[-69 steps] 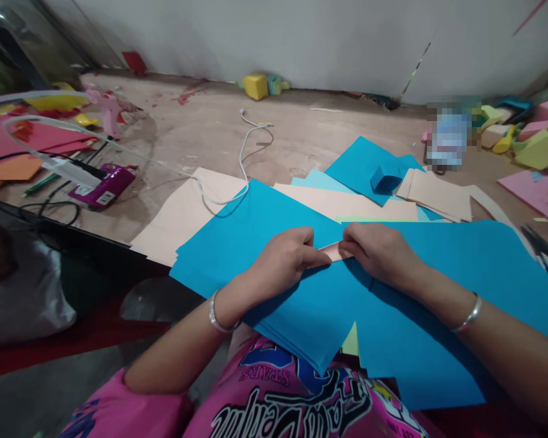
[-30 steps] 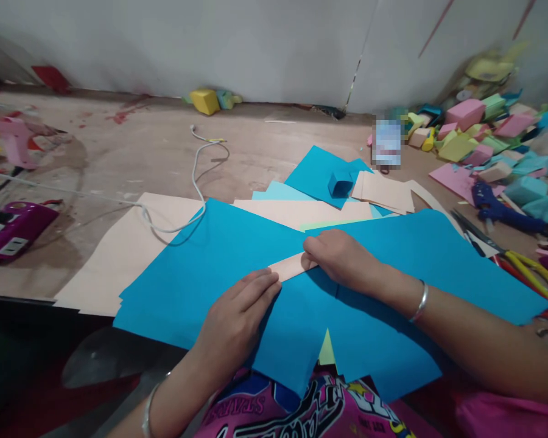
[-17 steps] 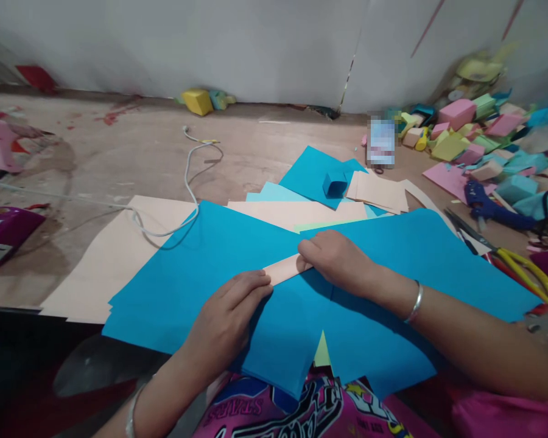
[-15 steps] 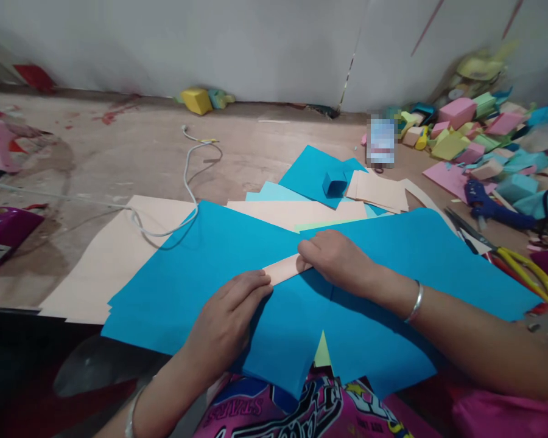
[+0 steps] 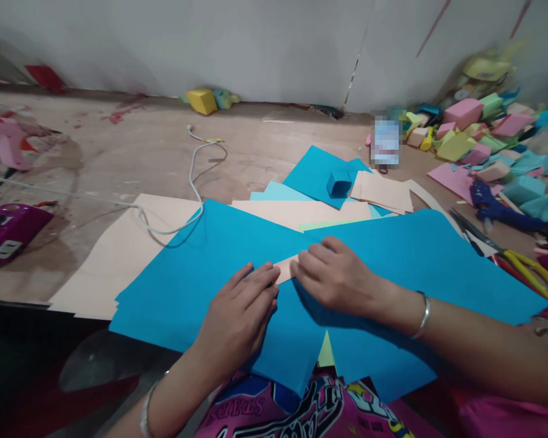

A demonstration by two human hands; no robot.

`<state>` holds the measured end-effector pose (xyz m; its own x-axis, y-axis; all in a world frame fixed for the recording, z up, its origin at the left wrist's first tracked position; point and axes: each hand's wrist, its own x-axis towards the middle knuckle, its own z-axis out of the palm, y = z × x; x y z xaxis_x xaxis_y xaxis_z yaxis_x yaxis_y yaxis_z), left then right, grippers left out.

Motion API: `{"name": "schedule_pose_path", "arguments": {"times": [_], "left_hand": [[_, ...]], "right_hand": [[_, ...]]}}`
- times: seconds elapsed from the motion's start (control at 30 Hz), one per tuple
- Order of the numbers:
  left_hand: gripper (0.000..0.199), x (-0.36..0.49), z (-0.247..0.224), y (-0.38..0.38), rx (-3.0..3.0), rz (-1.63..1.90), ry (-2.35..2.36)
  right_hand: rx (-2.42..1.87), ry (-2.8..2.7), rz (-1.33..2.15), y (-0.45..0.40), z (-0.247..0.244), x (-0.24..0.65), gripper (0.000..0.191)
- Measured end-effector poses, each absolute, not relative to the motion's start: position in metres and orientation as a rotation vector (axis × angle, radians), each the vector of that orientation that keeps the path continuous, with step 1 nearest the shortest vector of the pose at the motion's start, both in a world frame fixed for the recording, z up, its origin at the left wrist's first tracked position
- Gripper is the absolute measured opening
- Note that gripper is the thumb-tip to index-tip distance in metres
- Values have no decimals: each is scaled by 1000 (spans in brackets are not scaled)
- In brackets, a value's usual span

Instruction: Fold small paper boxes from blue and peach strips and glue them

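Observation:
A narrow peach paper strip (image 5: 286, 271) lies slantwise over the blue paper sheets (image 5: 178, 286) in front of me. My left hand (image 5: 244, 310) has its fingertips closed on the strip's left end. My right hand (image 5: 335, 277), curled with its knuckles up, grips the other end and covers it. Only a short length of the strip shows between the hands. Beyond them, a small open blue paper box (image 5: 338, 184) stands on a smaller blue sheet (image 5: 308, 170). Beside that box is a stack of small peach paper pieces (image 5: 383, 190).
Larger peach sheets (image 5: 114, 249) lie at left under a white cable (image 5: 192, 176). A purple device (image 5: 16, 234) and a pink glue gun (image 5: 9, 143) are far left. At right are yellow-handled scissors (image 5: 530, 274), a blue glue gun (image 5: 502, 210) and many paper boxes (image 5: 463, 114).
My right hand has rolled over and slid slightly left and down along the strip, so less of it shows. The left fingers have spread a little. The whole view has shifted slightly.

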<state>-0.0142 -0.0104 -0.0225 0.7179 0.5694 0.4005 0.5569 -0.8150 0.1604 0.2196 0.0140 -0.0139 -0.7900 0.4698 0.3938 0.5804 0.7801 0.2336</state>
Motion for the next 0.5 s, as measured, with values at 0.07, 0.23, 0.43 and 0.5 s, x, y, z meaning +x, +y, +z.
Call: {"name": "schedule_pose_path", "arguments": {"times": [0.07,0.23,0.43,0.5], "left_hand": [[18,-14,-23,-10,2887,713,951],[19,-12,-23,-10,2870,739,960],[20,-12,-23,-12,2816,737,971],[21,-12,-24,-12,2815,761,965]], "right_hand": [[-740,-2734,-404,6,-13,215,25],[-885,-2844,-415,-13,-9,207,22],[-1363,-2863,-755,-28,-6,212,27],[-1480,-2869,-868,-28,-5,215,27]]}}
